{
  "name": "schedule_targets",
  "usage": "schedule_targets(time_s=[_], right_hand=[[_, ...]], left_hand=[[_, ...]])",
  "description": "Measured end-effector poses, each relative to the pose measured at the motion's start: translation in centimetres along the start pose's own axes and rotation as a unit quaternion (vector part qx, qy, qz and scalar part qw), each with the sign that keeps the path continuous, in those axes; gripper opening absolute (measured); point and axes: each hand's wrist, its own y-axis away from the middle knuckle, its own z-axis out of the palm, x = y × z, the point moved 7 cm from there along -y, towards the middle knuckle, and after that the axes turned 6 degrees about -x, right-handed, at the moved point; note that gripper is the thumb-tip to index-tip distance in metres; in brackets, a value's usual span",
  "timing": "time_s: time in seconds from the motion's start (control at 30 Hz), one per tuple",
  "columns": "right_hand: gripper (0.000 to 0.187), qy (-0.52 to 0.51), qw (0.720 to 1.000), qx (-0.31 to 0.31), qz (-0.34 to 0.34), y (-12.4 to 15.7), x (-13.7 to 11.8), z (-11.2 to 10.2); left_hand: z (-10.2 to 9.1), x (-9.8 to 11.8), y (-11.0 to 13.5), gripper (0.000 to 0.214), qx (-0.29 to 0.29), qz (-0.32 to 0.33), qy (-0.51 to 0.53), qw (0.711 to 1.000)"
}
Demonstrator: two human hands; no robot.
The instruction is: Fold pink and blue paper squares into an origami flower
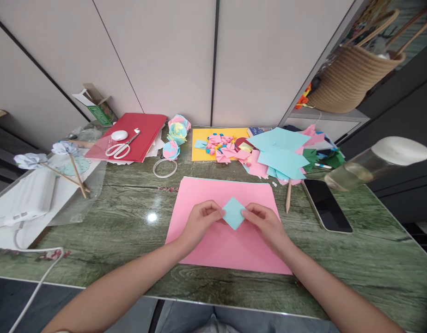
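Note:
A small light-blue paper square (233, 213) is held up with one corner pointing away from me. My left hand (201, 219) pinches its left corner between thumb and fingers. At the opposite corner, my right hand (264, 222) pinches it the same way. Both hands are over a large pink sheet of paper (230, 254) lying flat on the table, with a thin blue edge showing behind its far side.
Beyond the pink sheet are folded paper flowers (178, 132), a yellow sheet (199, 154) bearing beads and paper pieces, and blue paper (281, 150). White scissors (119, 149) lie on a red folder (144, 127). A phone (327, 205), a bottle (355, 171) and a pencil (289, 196) are at right.

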Motion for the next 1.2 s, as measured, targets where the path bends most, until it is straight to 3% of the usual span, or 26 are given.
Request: schedule_targets(time_s=[0.1,0.2,0.37,0.47,0.67,0.8,0.93,1.07,1.2], right_hand=[[0.024,-0.037,0.998,0.051,0.002,0.0,0.3,-1.0],[0.025,-0.009,0.999,0.050,0.002,0.0,0.2,-0.9],[0.025,0.068,0.998,-0.010,0.001,0.3,-0.3,0.6],[0.023,0.101,0.995,-0.024,-0.008,0.5,-0.6,1.2],[0.019,0.077,0.994,-0.078,-0.006,0.7,-0.9,1.9],[0.021,0.061,0.994,-0.093,0.009,0.7,-0.7,2.0],[0.021,0.102,0.989,-0.110,0.016,0.8,-0.5,2.5],[0.022,0.166,0.978,-0.123,0.011,1.1,-0.5,3.0],[0.016,0.154,0.979,-0.131,0.006,1.1,-0.8,2.9]], left_hand=[[1.3,-0.7,0.3,0.015,-0.080,-0.037,-0.040,0.995],[2.5,-1.4,0.6,0.012,-0.140,-0.057,-0.102,0.983],[2.3,-0.8,0.4,0.024,-0.113,-0.021,-0.122,0.986],[2.1,-0.7,0.2,0.021,-0.097,-0.013,-0.104,0.990],[1.6,-0.7,0.2,0.025,-0.044,0.013,-0.109,0.993],[1.9,-0.4,0.4,0.034,-0.075,0.017,-0.114,0.990],[2.1,-0.2,0.5,0.016,-0.099,0.009,-0.102,0.990],[2.1,-0.7,0.3,0.017,-0.102,-0.004,-0.117,0.988],[1.9,-1.1,0.2,0.016,-0.101,-0.004,-0.098,0.990]])
